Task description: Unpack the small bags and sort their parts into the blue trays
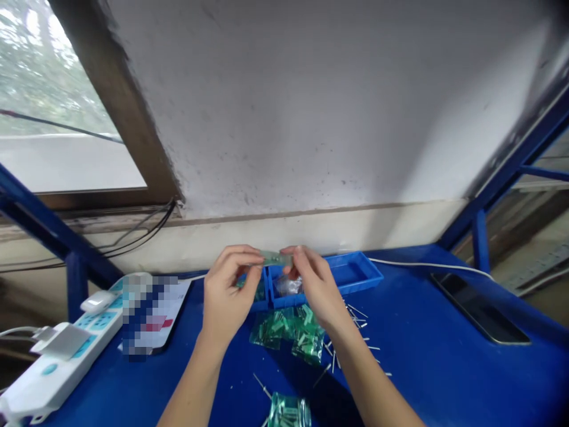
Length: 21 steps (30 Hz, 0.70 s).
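Above the blue bins, my left hand (235, 284) and my right hand (312, 281) pinch a small greenish plastic bag (276, 259) between them, one at each end. What the bag contains is too blurred to tell. Below my hands, green plastic bags (306, 335) filled with small slim parts lie in a group on the blue tabletop. Nearer to me is another filled green bag (288, 410). Loose thin metal pins, which look like blind rivets (355, 311), are scattered beside and under my right forearm.
At the back stands a blue divided bin (373, 277), partly behind my hands, with clear bags (288, 286) in it. A white power strip (57, 370) with plugged-in adapters and a flat white item (178, 302) lie left. A phone (480, 308) and white cable (431, 265) lie right.
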Each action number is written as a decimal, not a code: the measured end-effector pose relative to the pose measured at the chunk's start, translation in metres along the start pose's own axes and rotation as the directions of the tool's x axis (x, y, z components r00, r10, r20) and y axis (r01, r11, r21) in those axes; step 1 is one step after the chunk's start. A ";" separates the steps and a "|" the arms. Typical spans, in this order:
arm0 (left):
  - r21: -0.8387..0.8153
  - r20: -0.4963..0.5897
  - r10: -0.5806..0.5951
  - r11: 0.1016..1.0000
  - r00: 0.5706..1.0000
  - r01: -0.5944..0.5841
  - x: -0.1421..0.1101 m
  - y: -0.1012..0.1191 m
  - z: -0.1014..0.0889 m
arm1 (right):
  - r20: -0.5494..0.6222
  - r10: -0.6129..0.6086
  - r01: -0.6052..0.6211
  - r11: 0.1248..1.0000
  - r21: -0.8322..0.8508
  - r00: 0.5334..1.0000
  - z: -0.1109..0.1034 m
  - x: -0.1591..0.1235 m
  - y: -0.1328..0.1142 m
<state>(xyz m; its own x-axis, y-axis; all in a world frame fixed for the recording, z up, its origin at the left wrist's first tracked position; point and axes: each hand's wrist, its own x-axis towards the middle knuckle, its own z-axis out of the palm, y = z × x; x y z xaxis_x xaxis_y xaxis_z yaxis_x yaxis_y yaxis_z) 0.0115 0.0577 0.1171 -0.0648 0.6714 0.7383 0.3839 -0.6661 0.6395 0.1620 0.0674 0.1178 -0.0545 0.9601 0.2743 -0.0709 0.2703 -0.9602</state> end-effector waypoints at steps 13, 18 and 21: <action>0.007 0.202 -0.214 0.976 0.956 0.217 0.002 -0.004 -0.002 | -0.091 -0.088 0.095 0.993 0.074 0.992 -0.004 0.001 0.001; -0.286 0.243 -0.508 0.776 0.826 0.562 -0.001 -0.010 0.003 | -0.028 -0.337 0.326 0.926 -0.189 0.941 -0.003 -0.002 0.004; -0.208 0.133 -0.436 0.866 0.890 0.455 -0.002 -0.010 0.003 | -0.007 -0.321 0.307 0.910 -0.279 0.947 -0.003 -0.001 0.006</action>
<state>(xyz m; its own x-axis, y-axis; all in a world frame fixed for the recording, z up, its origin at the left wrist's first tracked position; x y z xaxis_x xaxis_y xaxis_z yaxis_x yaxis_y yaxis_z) 0.0108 0.0647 0.1086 -0.1031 0.9312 0.3496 0.1116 -0.3384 0.9344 0.1647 0.0682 0.1117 -0.0219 0.8228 0.5680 0.1970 0.5605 -0.8044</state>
